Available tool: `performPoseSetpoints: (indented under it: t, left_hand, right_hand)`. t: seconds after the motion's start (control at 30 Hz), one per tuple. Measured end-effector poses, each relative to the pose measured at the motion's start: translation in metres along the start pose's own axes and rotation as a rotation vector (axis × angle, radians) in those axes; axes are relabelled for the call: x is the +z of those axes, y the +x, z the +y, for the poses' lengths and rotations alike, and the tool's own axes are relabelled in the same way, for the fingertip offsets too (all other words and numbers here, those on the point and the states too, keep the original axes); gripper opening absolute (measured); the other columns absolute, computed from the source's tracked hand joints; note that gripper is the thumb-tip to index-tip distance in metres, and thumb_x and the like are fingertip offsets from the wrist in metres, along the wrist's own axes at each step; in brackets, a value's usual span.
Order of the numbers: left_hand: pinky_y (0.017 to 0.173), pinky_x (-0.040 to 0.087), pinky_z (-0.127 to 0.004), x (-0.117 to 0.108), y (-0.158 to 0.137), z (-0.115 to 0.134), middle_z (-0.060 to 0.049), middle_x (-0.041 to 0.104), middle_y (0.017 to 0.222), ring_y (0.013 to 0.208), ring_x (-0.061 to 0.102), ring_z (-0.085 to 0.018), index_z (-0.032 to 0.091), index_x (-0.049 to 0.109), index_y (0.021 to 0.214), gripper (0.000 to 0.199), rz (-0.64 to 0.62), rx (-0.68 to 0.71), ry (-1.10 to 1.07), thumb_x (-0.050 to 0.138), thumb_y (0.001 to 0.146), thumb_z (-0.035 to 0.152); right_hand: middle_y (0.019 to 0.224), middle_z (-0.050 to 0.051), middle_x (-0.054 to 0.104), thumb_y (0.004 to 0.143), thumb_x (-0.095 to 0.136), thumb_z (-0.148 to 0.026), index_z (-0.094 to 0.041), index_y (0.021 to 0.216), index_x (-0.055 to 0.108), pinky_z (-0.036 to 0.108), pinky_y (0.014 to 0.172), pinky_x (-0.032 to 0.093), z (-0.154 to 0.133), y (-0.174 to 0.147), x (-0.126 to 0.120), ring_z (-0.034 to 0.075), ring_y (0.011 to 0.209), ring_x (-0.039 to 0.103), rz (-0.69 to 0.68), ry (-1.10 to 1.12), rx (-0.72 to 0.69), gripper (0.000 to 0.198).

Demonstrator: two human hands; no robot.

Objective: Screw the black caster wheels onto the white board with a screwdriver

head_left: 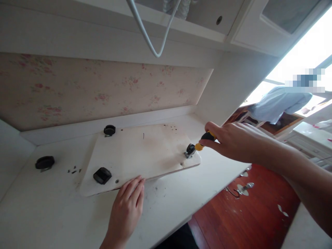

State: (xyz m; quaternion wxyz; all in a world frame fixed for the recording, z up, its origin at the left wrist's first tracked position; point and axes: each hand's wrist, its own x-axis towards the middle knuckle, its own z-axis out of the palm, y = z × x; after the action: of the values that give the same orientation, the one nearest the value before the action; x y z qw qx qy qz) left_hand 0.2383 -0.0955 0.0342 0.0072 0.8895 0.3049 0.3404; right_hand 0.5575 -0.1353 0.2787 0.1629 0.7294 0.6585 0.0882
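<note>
- First caster [44,162], black: lies off the board [145,152], on the white surface [168,200]; judged detached.
- Screws [74,171], small, dark, several: loose on the surface between first caster and board.
- Second caster [102,175] and third caster [109,130]: at the board's left end, near and far corners; whether fastened cannot be told.
- Left hand [129,195]: fingers straight and together, resting at the board's near edge, grasping nothing.
- Board, white, rounded corners: flat on the surface; far right corner bears dark specks [173,128], holes or screws, and no caster.
- Fourth caster [190,149], metal bracket: at the near right corner, judged the piece being worked; screw direction not shown.
- Screwdriver [208,136], black and yellow: pointed at fourth caster.
- Right hand [228,140]: curled tightly round the screwdriver handle.
- Brands, labels, writing: none legible.
</note>
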Motion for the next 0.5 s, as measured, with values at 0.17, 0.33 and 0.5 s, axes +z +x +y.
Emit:
performPoseSetpoints:
  t: [0.17, 0.33, 0.5]
  left_hand:
    - [0.1, 0.045, -0.037, -0.0007, 0.0006, 0.0006, -0.008, 0.067, 0.118, 0.11, 0.059, -0.021, 0.014, 0.061, 0.122, 0.029, -0.007, -0.017, -0.009, 0.056, 0.094, 0.01]
    - [0.1, 0.044, -0.036, -0.0005, 0.0009, 0.0014, -0.009, 0.067, 0.118, 0.111, 0.059, -0.021, 0.013, 0.061, 0.123, 0.029, -0.01, -0.012, 0.0, 0.056, 0.094, 0.009]
    - [0.099, 0.045, -0.036, -0.0016, 0.0013, 0.0021, -0.009, 0.067, 0.117, 0.11, 0.059, -0.022, 0.013, 0.062, 0.121, 0.028, -0.003, -0.005, 0.006, 0.056, 0.094, 0.009]
  right_hand:
    - [0.074, 0.008, 0.07, 0.096, 0.024, -0.066, -0.022, 0.124, 0.047, 0.033, 0.054, 0.033, 0.0032, -0.0003, 0.0015, 0.03, 0.062, 0.067, 0.039, 0.053, -0.016, 0.057]
    - [0.063, 0.009, 0.065, 0.095, 0.023, -0.066, -0.021, 0.099, 0.059, 0.034, 0.054, 0.033, 0.0023, -0.0005, -0.0007, 0.029, 0.059, 0.064, 0.001, -0.005, 0.059, 0.058]
    - [0.074, 0.006, 0.07, 0.096, 0.03, -0.063, -0.023, 0.124, 0.047, 0.034, 0.057, 0.036, 0.0008, 0.0023, -0.0031, 0.028, 0.062, 0.066, 0.019, 0.094, -0.006, 0.052]
